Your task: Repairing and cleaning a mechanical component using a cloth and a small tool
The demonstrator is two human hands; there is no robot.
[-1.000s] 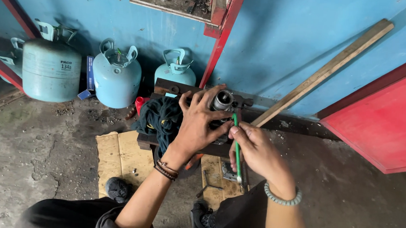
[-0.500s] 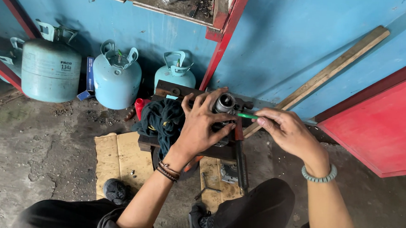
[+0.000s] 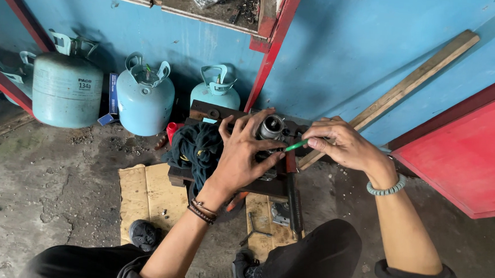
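Sitting on a low dark block [image 3: 239,184], just in front of the blue wall [image 3: 342,59]: a small grey metal part [image 3: 271,127], roughly cylindrical, with a round open mouth facing up and a dull, worn sheen. Being steadied by the left hand [image 3: 241,155], palm down, fingers spread wide and draped over and around the part rather than clenched; thumb and forefinger flanking its left side. Being approached from the right by the right hand [image 3: 343,144], fingers pinched closed on a thin green tool [image 3: 295,145], its tip pointing toward the part's side; whether the tip is touching cannot be told. Lying bunched on the block just left of the part: a dark cloth [image 3: 199,148]. Spreading under the block: flattened cardboard [image 3: 148,193] on the stained concrete floor [image 3: 41,190]. Standing along the wall to the left: three pale blue gas cylinders [image 3: 145,100] with handles on top. Leaning against the wall to the right: a wooden plank [image 3: 414,80], beside a red panel [image 3: 467,156].
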